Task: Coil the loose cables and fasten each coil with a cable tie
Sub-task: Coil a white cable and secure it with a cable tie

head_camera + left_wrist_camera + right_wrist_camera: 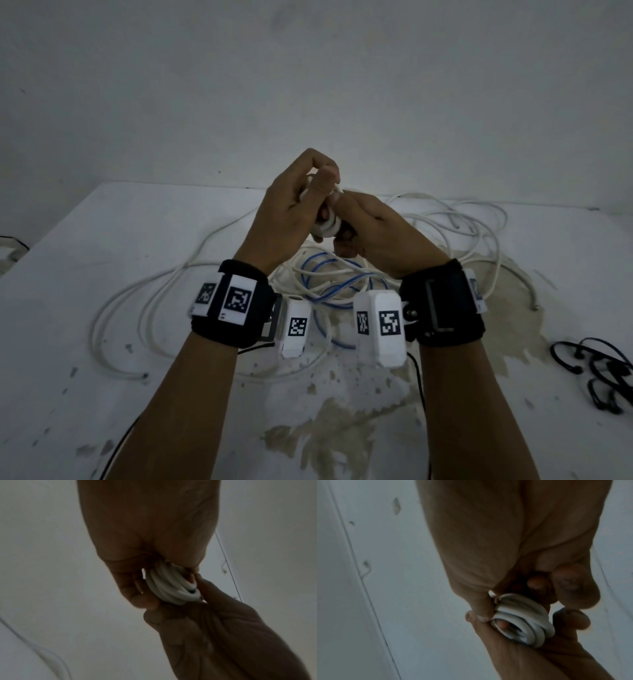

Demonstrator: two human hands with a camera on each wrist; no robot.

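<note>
both hands, left hand (287, 205) and right hand (370, 222), grip one small white coil (327, 228), seemingly untied; loose cables (445, 222) on the table behind remain uncoiled

Bare workroom: stained table (102, 394), blank wall (308, 85)

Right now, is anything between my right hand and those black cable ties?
Nothing visible blocks it. The black cable ties lie apart on the table, but both the right hand and left hand hold the white coil.

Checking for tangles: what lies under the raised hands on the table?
Under the hands: a blue cable looped among loose white cables on the table. The wrists and cameras cover part of the pile.
</note>
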